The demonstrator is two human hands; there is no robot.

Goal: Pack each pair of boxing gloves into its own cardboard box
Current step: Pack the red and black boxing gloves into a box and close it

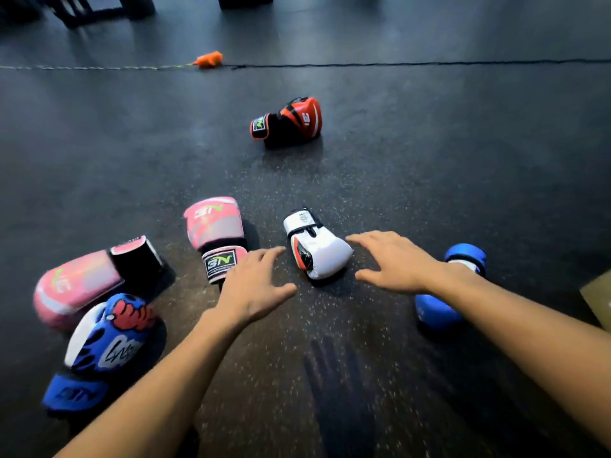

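Several boxing gloves lie on the dark speckled floor. A white glove (316,245) sits in the middle, between my two hands. My left hand (254,285) hovers just left of it, fingers spread and empty. My right hand (395,261) is just right of it, also spread and empty. Two pink gloves lie to the left, one (215,231) near my left hand, the other (86,282) further left. A blue patterned glove (105,342) lies at lower left. A plain blue glove (439,309) is partly hidden under my right forearm. An orange-black glove (291,122) lies farther away.
A corner of a cardboard box (600,297) shows at the right edge. A small orange object (209,59) lies on a floor seam far ahead. Dark equipment legs (82,9) stand at the top left.
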